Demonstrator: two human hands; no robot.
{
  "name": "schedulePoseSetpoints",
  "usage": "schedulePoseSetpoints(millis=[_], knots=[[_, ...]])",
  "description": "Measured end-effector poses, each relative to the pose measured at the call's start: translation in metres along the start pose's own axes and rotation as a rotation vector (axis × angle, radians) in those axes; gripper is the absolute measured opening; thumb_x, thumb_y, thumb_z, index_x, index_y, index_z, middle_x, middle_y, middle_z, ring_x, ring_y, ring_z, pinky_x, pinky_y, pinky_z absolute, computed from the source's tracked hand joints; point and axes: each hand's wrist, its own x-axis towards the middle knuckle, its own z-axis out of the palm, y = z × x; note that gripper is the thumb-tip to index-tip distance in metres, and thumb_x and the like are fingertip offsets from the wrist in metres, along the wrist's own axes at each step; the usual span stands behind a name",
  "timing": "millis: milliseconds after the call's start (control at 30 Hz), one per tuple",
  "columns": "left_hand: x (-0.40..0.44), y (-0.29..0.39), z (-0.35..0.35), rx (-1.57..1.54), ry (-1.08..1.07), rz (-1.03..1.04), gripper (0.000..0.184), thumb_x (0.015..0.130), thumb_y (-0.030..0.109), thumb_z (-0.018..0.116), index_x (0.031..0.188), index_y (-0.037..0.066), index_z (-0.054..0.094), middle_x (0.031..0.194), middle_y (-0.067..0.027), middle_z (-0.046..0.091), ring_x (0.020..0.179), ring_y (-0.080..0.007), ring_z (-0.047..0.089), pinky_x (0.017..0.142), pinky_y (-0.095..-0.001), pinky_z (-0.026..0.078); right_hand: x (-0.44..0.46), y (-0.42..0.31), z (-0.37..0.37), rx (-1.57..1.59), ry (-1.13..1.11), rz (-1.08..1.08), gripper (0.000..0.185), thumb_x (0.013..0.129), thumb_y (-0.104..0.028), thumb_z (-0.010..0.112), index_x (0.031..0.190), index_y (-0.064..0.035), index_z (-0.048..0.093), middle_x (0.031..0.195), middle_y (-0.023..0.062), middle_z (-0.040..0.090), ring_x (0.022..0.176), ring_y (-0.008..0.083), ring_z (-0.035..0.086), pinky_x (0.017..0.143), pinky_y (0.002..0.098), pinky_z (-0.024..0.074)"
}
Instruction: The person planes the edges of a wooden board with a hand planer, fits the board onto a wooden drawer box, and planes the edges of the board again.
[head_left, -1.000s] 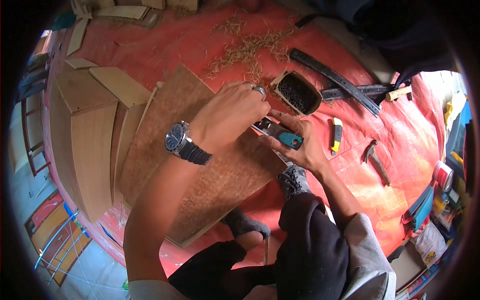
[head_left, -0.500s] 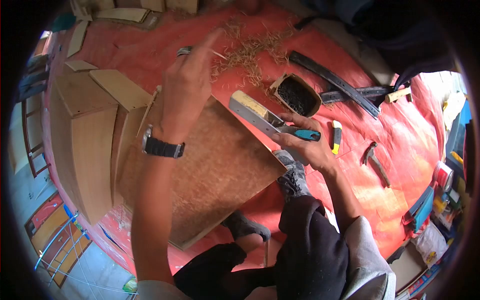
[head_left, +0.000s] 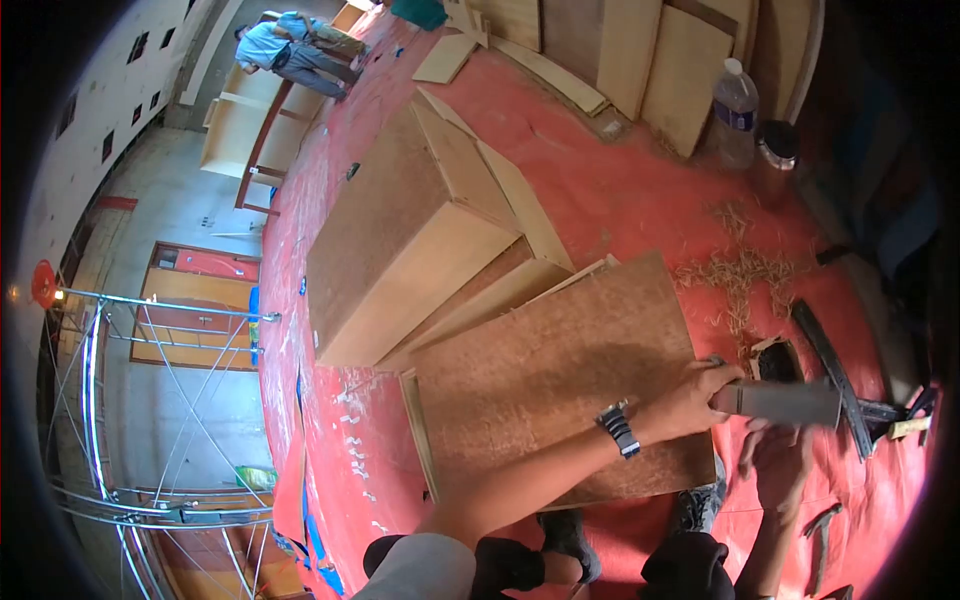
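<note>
My left hand (head_left: 705,395), with a watch on the wrist, is closed on one end of a hand plane (head_left: 785,402). The plane's flat metal side faces me, smeared by motion, above the right edge of a brown wooden panel (head_left: 560,370). Just below the plane is my right hand (head_left: 780,465), its fingers apart and somewhat blurred. No grip by it on the plane shows; whether its fingertips touch the plane is hard to make out. The panel lies in front of my legs, its far side beside a wooden box (head_left: 430,230).
Curled wood shavings (head_left: 740,270) lie on the red floor sheet (head_left: 620,190). A small box (head_left: 775,357), dark metal rails (head_left: 835,375) and a hammer (head_left: 822,540) are at right. Bottles (head_left: 735,115) and boards stand behind. Another person (head_left: 290,55) bends far left; scaffolding (head_left: 95,400) stands left.
My view has swung left. My left hand has come down from the air and taken hold of the plane. My right hand, which held the plane, is now below it with fingers apart.
</note>
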Motion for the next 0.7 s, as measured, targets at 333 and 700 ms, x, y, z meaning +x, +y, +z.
schedulePoseSetpoints(millis=[333, 700], knots=[[-0.036, -0.007, 0.041, -0.710, -0.367, -0.352, 0.039, 0.085, 0.011, 0.076, 0.121, 0.000, 0.068, 0.102, -0.0081, 0.071, 0.096, -0.0166, 0.067, 0.083, -0.0338, 0.056, 0.000, 0.025, 0.019, -0.283, -0.017, -0.043, 0.049, 0.097, -0.027, 0.073, 0.135, 0.0022, 0.060, 0.124, 0.0121, 0.068, 0.113, 0.0203, 0.065, 0.099, 0.0374, 0.0503], [-0.137, -0.108, -0.002, 0.756, 0.571, -0.376, 0.067, 0.103, 0.037, 0.063, 0.161, 0.011, 0.043, 0.169, -0.0173, 0.033, 0.155, -0.0445, 0.028, 0.126, -0.0602, 0.023, 0.090, 0.049, -0.002, -0.863, 0.061, -0.224, 0.047, 0.105, -0.028, 0.066, 0.142, -0.0037, 0.049, 0.116, 0.0113, 0.066, 0.099, 0.0235, 0.066, 0.089, 0.0366, 0.0536]])
